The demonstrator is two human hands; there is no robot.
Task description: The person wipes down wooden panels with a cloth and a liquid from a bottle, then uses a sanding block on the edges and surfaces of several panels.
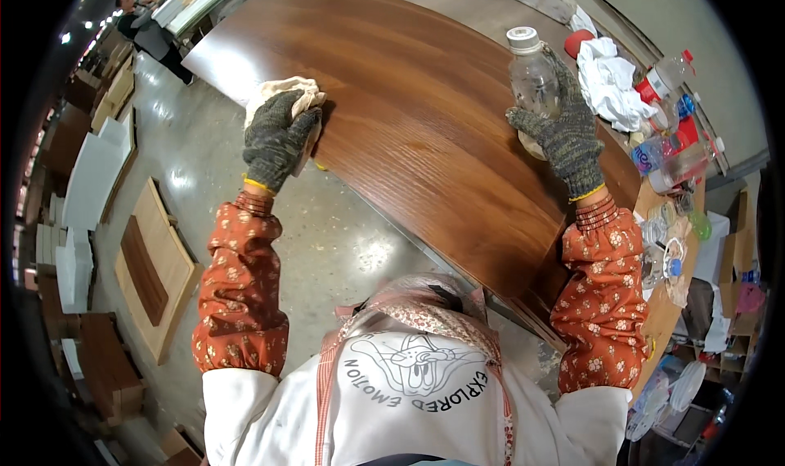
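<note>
In front of me lies a large brown wood-grain panel with a glossy surface. My left hand, in a dark knitted glove, is closed on a cream cloth at the panel's left edge. A clear plastic bottle with a white cap stands upright over the panel's right part. My right hand, gloved the same way, wraps round the bottle from its right side. Something pale shows under the right palm, too hidden to name.
Beside the panel on the right, a bench carries several plastic bottles and a crumpled white cloth. Boards lie on the concrete floor to the left. Far left, a person stands near a table.
</note>
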